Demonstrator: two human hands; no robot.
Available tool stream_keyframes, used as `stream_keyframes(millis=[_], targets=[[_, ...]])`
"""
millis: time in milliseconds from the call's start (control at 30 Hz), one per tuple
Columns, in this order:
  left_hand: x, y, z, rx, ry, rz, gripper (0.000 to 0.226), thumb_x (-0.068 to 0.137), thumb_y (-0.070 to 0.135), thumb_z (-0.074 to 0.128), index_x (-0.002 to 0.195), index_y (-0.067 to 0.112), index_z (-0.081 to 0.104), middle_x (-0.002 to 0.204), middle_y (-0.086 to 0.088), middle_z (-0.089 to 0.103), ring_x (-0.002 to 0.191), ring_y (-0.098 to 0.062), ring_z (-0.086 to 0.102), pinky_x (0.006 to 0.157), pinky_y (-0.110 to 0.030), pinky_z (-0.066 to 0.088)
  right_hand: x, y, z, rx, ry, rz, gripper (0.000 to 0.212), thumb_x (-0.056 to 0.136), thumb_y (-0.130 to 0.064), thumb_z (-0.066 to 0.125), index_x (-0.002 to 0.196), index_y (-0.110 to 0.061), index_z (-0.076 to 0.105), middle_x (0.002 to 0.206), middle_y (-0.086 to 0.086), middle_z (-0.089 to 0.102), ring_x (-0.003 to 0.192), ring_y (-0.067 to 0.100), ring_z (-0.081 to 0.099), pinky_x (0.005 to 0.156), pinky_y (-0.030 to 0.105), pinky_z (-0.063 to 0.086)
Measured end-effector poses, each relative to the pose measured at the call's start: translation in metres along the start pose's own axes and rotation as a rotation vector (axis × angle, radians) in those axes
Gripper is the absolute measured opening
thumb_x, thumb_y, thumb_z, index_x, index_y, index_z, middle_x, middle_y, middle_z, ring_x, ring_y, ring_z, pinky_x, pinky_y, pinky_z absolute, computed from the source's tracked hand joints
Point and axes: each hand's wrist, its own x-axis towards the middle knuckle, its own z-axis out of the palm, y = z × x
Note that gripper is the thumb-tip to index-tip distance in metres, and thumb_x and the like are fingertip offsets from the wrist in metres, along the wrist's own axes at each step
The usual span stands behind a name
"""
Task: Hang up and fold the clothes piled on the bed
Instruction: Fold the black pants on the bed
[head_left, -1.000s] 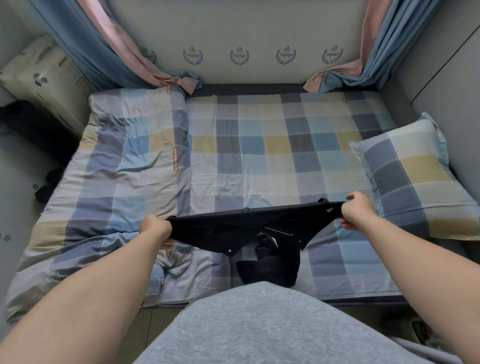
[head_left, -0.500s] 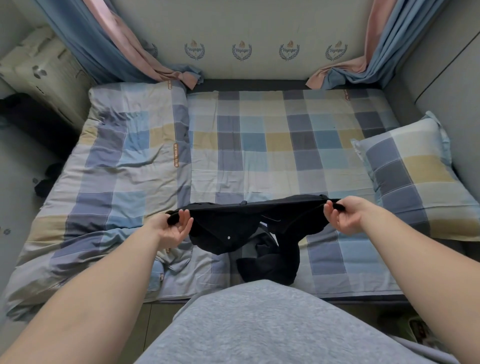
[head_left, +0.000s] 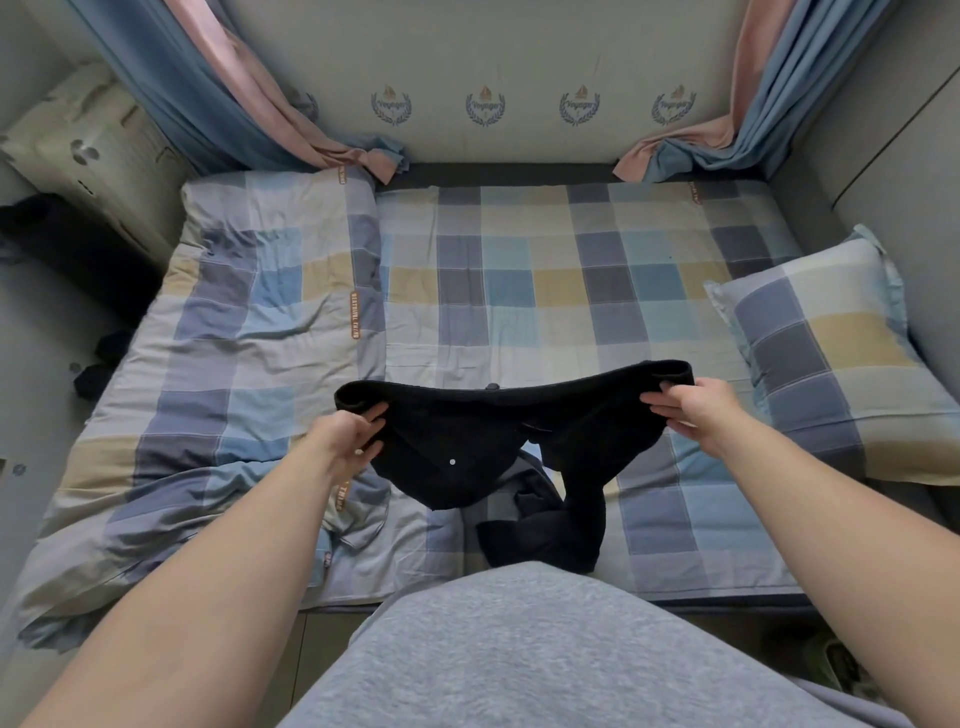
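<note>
While my left hand (head_left: 347, 435) and right hand (head_left: 693, 410) each pinch one end of the black garment (head_left: 467, 436), it sags at lower centre over the checked bed (head_left: 519, 291).

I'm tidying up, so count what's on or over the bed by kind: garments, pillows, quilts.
black garment: 1
checked pillow: 1
checked quilt: 1
Total: 3
</note>
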Motion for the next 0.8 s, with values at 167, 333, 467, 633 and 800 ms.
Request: stream_keyframes(millis=[167, 333, 467, 633, 800], targets=[[0.003, 0.014, -0.009, 0.609, 0.290, 0.519, 0.017, 0.082, 0.001, 0.072, 0.082, 0.017, 0.069, 0.090, -0.010, 0.072, 0.099, -0.036, 0.068, 0.090, -0.046, 0.055, 0.006, -0.008, -0.013, -0.569, 0.281, -0.438, 0.009, 0.099, -0.030, 0.056, 0.094, -0.022, 0.057, 0.089, 0.005, 0.071, 0.090, 0.030, 0.060, 0.068, 0.035, 0.040], [-0.014, 0.067, 0.013, 0.898, 0.499, 0.856, 0.023, 0.098, 0.037, 0.053, 0.084, 0.020, 0.059, 0.097, -0.007, 0.050, 0.104, -0.036, 0.049, 0.087, -0.044, 0.041, 0.002, -0.061, -0.015, -0.776, 0.462, -0.778, 0.017, 0.099, -0.030, 0.055, 0.098, -0.013, 0.055, 0.102, 0.014, 0.046, 0.099, 0.037, 0.047, 0.079, 0.041, 0.037], [-0.044, 0.137, 0.051, 0.498, 0.260, 0.990, 0.026, 0.101, 0.037, 0.053, 0.081, 0.023, 0.059, 0.094, -0.004, 0.065, 0.091, -0.023, 0.059, 0.073, -0.029, 0.046, -0.025, -0.140, -0.015, -0.619, 0.389, -1.003, 0.014, 0.102, -0.027, 0.052, 0.092, -0.019, 0.046, 0.087, 0.007, 0.056, 0.079, 0.029, 0.050, 0.068, 0.037, 0.037], [-0.106, 0.241, 0.098, 0.176, 0.240, 1.197, 0.021, 0.103, 0.037, 0.049, 0.102, 0.021, 0.063, 0.094, 0.011, 0.065, 0.094, -0.015, 0.062, 0.081, -0.027, 0.048, -0.074, -0.253, -0.019, -0.476, 0.418, -1.179, 0.017, 0.105, -0.027, 0.050, 0.104, -0.011, 0.050, 0.089, 0.011, 0.063, 0.081, 0.029, 0.056, 0.072, 0.035, 0.041], [-0.171, 0.336, 0.122, 0.137, 0.353, 1.358, 0.023, 0.102, 0.035, 0.048, 0.103, 0.015, 0.059, 0.083, 0.011, 0.057, 0.078, -0.008, 0.055, 0.064, -0.014, 0.040, -0.131, -0.356, -0.028, -0.366, 0.492, -1.279, 0.029, 0.106, -0.027, 0.048, 0.123, -0.005, 0.050, 0.109, 0.017, 0.064, 0.100, 0.035, 0.060, 0.085, 0.043, 0.048]])
